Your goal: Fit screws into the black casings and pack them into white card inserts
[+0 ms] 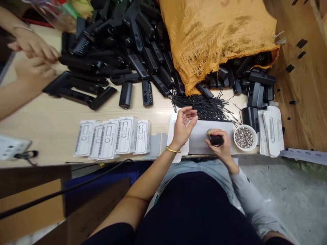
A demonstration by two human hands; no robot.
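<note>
My right hand (220,141) is closed around a small black plastic casing (216,140), held over a white sheet (200,136) on the table. What shows of the casing is mostly its dark end; the fingers cover the rest. My left hand (185,123), with a gold bangle at the wrist, is raised with its fingers apart and slightly curled, holding nothing. Below it lie flat white cartons (170,136). Just beyond both hands spreads a heap of thin black sticks (204,107). Right of my right hand stands a white bowl (235,143) of small shiny metal pieces (244,137).
Black casings (150,58) pile up at the back, partly spilling from an orange woven sack (219,34). Printed white boxes (125,134) stand front left; folded cartons (274,131) lie at right. Another person's hands (35,68) touch the pile at far left. A cable (84,183) crosses below.
</note>
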